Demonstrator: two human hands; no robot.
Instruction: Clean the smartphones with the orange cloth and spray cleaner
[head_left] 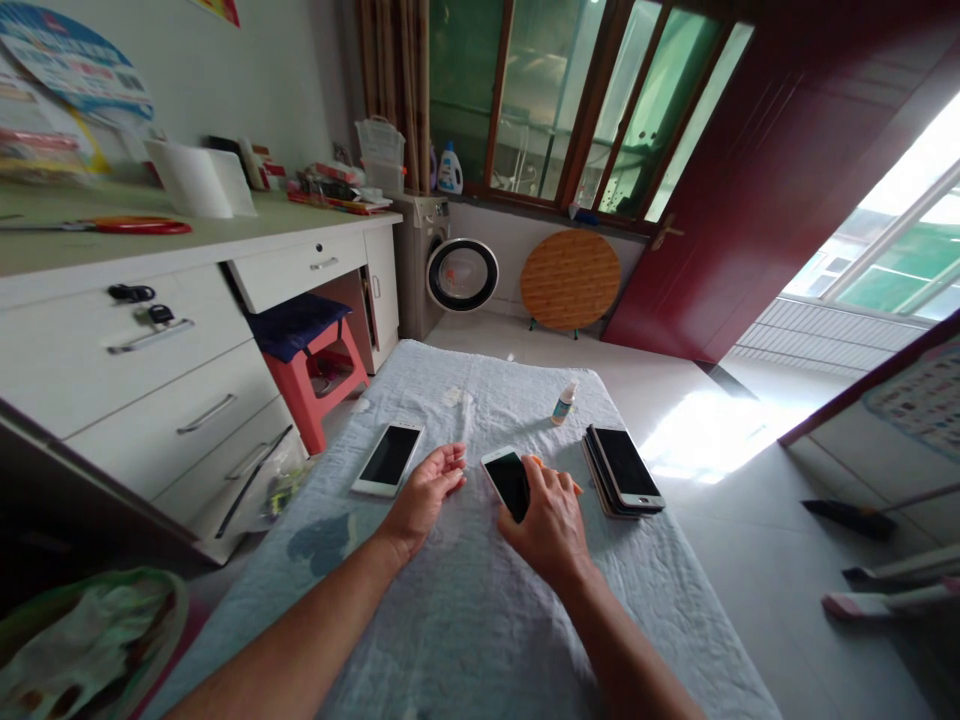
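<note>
My right hand is closed over a white smartphone with a dark screen, thumb on the near side and fingers across its right edge. Something orange pokes out beside those fingers; most of it is hidden. My left hand rests on its side, fingers loosely curved and apart, holding nothing. Just left of it lies another white smartphone, screen up. To the right of my right hand is a stack of phones, the top one with a black screen. Beyond the hands stands a small spray bottle.
A pale quilted cloth covers the low table. At left stand a white desk and a red stool. Behind are a washing machine with its door open and a folded round table. A lined bin sits at lower left.
</note>
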